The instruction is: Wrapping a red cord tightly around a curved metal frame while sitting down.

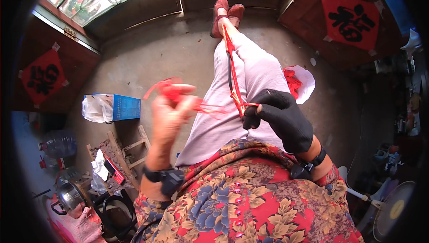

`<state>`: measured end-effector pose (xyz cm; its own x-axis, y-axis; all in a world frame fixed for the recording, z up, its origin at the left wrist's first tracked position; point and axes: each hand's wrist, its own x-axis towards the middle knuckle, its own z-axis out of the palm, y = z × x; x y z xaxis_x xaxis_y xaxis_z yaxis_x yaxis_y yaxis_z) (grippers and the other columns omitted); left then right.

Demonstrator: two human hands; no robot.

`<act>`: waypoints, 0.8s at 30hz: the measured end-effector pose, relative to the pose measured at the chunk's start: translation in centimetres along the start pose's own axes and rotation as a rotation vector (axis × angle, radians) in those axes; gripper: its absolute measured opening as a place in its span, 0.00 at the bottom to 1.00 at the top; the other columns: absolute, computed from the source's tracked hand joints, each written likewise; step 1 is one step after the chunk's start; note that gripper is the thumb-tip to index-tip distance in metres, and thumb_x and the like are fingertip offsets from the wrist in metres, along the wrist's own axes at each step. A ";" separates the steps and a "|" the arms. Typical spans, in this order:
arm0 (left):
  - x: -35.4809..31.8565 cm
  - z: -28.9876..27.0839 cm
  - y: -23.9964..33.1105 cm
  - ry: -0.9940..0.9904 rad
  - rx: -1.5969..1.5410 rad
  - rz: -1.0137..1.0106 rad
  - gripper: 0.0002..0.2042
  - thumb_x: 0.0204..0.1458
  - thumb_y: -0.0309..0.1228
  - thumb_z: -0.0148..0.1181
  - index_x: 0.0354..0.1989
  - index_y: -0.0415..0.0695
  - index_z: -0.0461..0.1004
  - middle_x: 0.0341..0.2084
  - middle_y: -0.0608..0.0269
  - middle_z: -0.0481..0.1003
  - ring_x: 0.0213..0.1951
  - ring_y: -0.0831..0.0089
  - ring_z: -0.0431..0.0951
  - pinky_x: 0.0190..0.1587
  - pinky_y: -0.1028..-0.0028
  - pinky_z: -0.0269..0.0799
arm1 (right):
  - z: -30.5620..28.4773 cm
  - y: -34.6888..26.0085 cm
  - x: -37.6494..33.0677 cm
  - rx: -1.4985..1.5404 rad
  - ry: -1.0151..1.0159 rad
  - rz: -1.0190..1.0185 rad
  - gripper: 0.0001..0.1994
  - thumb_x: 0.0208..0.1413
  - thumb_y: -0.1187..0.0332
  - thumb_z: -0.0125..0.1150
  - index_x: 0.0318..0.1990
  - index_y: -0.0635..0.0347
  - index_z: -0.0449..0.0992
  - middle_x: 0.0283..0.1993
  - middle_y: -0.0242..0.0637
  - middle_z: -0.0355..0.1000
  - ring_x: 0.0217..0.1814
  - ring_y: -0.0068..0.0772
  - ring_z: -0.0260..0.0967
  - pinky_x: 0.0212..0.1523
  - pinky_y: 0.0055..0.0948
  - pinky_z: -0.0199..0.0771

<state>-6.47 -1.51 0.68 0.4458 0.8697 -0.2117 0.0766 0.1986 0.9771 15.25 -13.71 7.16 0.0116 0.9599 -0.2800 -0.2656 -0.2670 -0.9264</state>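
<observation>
My left hand (169, 115) is bare and blurred by motion, its fingers closed on a bundle of red cord (167, 90). Loose red strands stretch from it toward my right hand (286, 120), which wears a black glove. Its thumb and fingers pinch a thin red cord (251, 104) above my lap. A long red strand with a black part (229, 66) runs along my outstretched legs, from the ankle up to the gloved hand. How it is fastened at the foot is unclear.
Right of my legs sits a white bag (307, 84) with red material inside. On the left stand a blue box (127, 107) with a plastic bag, a wooden stool (117, 153), a red phone (114, 171) and a metal kettle (70, 197). A fan (395, 209) is at lower right.
</observation>
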 end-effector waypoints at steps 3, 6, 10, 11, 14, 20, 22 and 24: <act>0.6 6.1 -1.9 -0.172 0.125 0.187 0.12 0.47 0.23 0.65 0.39 0.37 0.72 0.21 0.71 0.71 0.23 0.86 0.71 0.26 0.82 0.67 | 0.0 0.5 -0.8 0.095 0.053 -0.026 0.10 0.57 0.71 0.54 0.40 0.68 0.77 0.31 0.37 0.74 0.35 0.25 0.72 0.39 0.24 0.70; 1.1 7.8 -3.2 0.058 0.300 0.334 0.09 0.46 0.25 0.67 0.33 0.38 0.73 0.16 0.71 0.71 0.21 0.84 0.73 0.24 0.82 0.70 | 0.6 -1.0 -1.7 0.117 0.076 0.093 0.08 0.56 0.69 0.56 0.34 0.65 0.77 0.29 0.32 0.72 0.31 0.19 0.69 0.34 0.20 0.66; 0.7 7.5 -3.3 -0.069 0.217 0.228 0.09 0.47 0.24 0.66 0.35 0.38 0.73 0.22 0.67 0.76 0.22 0.84 0.74 0.26 0.82 0.70 | 0.5 -1.4 -1.5 0.083 0.089 0.121 0.06 0.54 0.68 0.56 0.29 0.59 0.75 0.24 0.25 0.68 0.25 0.13 0.63 0.27 0.16 0.60; 1.3 6.7 -4.5 -0.111 0.145 0.199 0.09 0.48 0.23 0.64 0.38 0.38 0.73 0.23 0.68 0.76 0.22 0.84 0.74 0.26 0.83 0.70 | 0.2 -1.8 -1.1 0.055 0.101 0.152 0.06 0.54 0.68 0.56 0.29 0.58 0.76 0.22 0.24 0.67 0.23 0.12 0.62 0.26 0.16 0.59; 2.0 3.6 -1.4 -0.091 -0.275 0.044 0.12 0.53 0.23 0.56 0.46 0.37 0.69 0.32 0.60 0.76 0.29 0.76 0.77 0.32 0.79 0.74 | -3.1 -2.2 2.0 -0.143 0.220 -0.082 0.10 0.56 0.66 0.55 0.32 0.66 0.74 0.23 0.34 0.69 0.24 0.22 0.67 0.30 0.23 0.67; 3.4 0.9 -1.1 -0.055 -0.343 0.021 0.12 0.57 0.26 0.52 0.48 0.37 0.69 0.37 0.60 0.76 0.33 0.76 0.76 0.35 0.76 0.75 | -4.7 2.5 5.4 -0.888 0.441 -0.390 0.09 0.54 0.71 0.59 0.42 0.63 0.77 0.34 0.37 0.76 0.37 0.23 0.73 0.43 0.24 0.71; 3.5 3.4 -2.3 -0.124 -0.098 0.003 0.09 0.57 0.26 0.55 0.44 0.39 0.73 0.30 0.65 0.76 0.27 0.82 0.73 0.27 0.82 0.71 | -3.7 3.8 5.4 -0.760 0.238 -0.234 0.09 0.53 0.70 0.60 0.39 0.64 0.77 0.32 0.37 0.77 0.35 0.21 0.73 0.39 0.24 0.72; 3.5 5.5 -3.6 -0.245 0.115 0.057 0.09 0.55 0.25 0.56 0.43 0.38 0.72 0.28 0.67 0.76 0.26 0.85 0.72 0.25 0.83 0.68 | -2.8 5.8 6.0 -0.822 0.281 -0.151 0.10 0.51 0.66 0.61 0.38 0.61 0.78 0.31 0.41 0.76 0.32 0.32 0.74 0.36 0.29 0.73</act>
<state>-0.29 -1.65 -3.44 0.6541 0.7398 -0.1579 0.1395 0.0872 0.9864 16.52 -9.71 -0.60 0.2558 0.9624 -0.0912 0.5341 -0.2193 -0.8164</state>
